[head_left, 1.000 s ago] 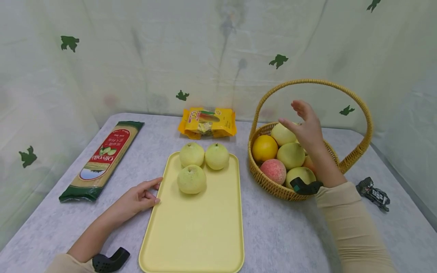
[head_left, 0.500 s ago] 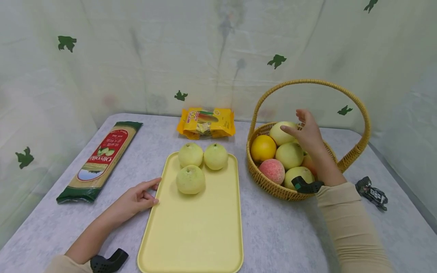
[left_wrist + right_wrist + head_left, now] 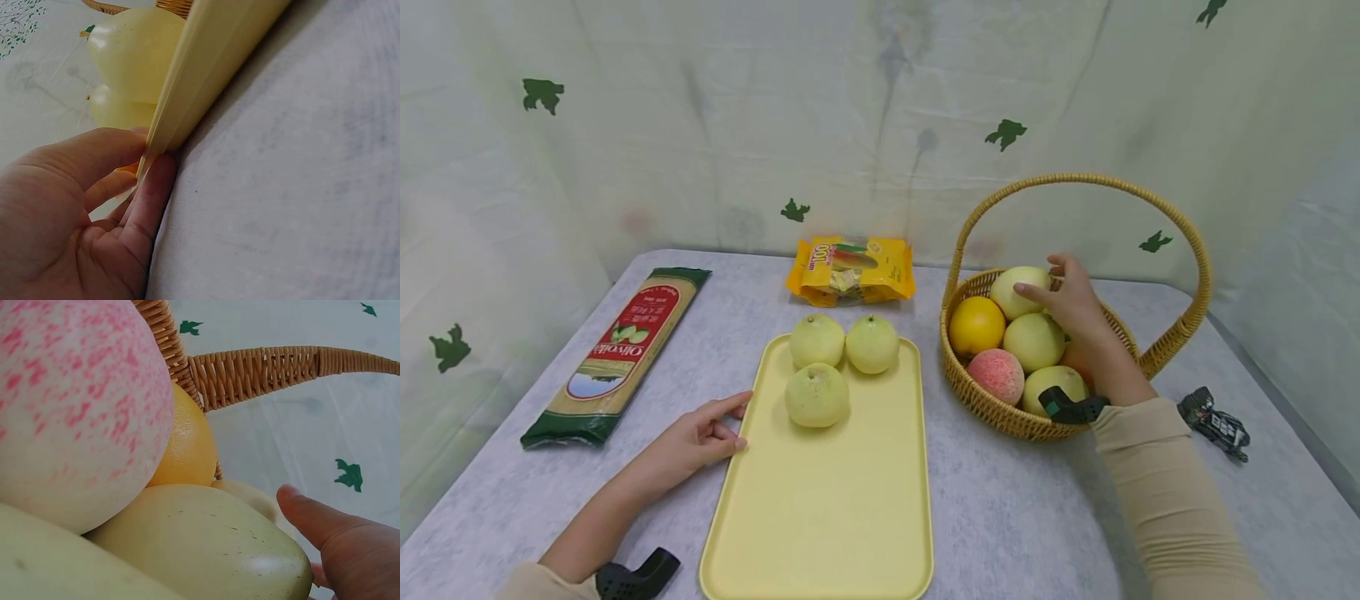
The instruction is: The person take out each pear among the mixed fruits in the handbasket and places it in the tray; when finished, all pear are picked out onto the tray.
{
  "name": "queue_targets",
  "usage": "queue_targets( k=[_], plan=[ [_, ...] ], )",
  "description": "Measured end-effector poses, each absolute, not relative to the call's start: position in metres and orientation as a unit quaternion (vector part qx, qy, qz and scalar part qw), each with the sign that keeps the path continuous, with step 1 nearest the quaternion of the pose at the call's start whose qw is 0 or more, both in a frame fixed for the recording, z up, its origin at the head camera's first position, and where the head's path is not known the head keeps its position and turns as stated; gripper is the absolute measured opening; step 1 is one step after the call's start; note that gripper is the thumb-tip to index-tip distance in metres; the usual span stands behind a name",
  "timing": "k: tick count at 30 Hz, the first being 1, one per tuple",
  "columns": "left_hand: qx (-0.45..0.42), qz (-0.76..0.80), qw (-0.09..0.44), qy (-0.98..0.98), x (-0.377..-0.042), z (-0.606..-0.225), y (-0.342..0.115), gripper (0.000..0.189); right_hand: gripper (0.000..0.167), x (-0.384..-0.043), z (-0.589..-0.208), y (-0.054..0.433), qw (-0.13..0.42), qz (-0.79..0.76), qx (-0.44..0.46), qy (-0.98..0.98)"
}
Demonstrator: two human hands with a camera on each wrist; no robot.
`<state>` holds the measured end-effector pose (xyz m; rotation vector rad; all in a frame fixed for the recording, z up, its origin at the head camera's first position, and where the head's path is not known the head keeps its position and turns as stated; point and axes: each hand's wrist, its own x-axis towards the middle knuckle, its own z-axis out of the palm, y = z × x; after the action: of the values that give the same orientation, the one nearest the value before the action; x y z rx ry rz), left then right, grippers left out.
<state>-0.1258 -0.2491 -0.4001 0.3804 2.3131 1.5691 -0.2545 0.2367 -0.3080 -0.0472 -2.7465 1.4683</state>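
Observation:
My left hand (image 3: 688, 446) pinches the left rim of a yellow tray (image 3: 820, 517); in the left wrist view the thumb lies at the edge, a finger beneath. Three pale green pears (image 3: 817, 395) stand at the tray's far end. My right hand (image 3: 1078, 304) reaches under the arched handle of a wicker basket (image 3: 958, 379), thumb and fingers spread beside the rearmost pear (image 3: 1017, 287). Also in the basket are more pears (image 3: 1034, 342), an orange (image 3: 977, 326) and a pink-speckled peach (image 3: 997, 376). In the right wrist view, the thumb is extended close to the pears.
A long pasta packet (image 3: 625, 350) lies left of the tray. Behind the tray sits a yellow snack bag with a mango picture (image 3: 852, 271). Right of the basket is a small black-and-silver object (image 3: 1216, 425). A pale curtain (image 3: 737, 125) hangs behind the table.
My right hand has lowered into the basket toward the rearmost pear, its fingers drawing a little closer together. The left hand keeps its place at the tray rim.

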Motion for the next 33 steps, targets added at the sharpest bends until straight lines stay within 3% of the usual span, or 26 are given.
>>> queue_targets(
  k=[4,11,16,25,33],
  plan=[
    [0.137,0.553,0.159,0.806,-0.1241,-0.3976,-0.2481,0.065,0.084,-0.2566,-0.3103,0.2377,0.011,0.462,-0.012,-0.887],
    [0.140,0.560,0.157,0.802,-0.1238,-0.3980,-0.2485,0.064,0.090,-0.2583,-0.3127,0.2382,-0.060,0.468,-0.025,-0.881],
    [0.140,0.561,0.157,0.801,-0.1247,-0.3996,-0.2485,0.065,0.090,-0.2580,-0.3126,0.2381,-0.081,0.471,-0.028,-0.878],
    [0.143,0.564,0.155,0.798,-0.1238,-0.3979,-0.2478,0.065,0.080,-0.2567,-0.3110,0.2372,-0.025,0.503,-0.023,-0.864],
    [0.142,0.564,0.155,0.798,-0.1235,-0.3984,-0.2477,0.064,0.078,-0.2564,-0.3111,0.2372,-0.006,0.494,-0.006,-0.870]
  ],
)
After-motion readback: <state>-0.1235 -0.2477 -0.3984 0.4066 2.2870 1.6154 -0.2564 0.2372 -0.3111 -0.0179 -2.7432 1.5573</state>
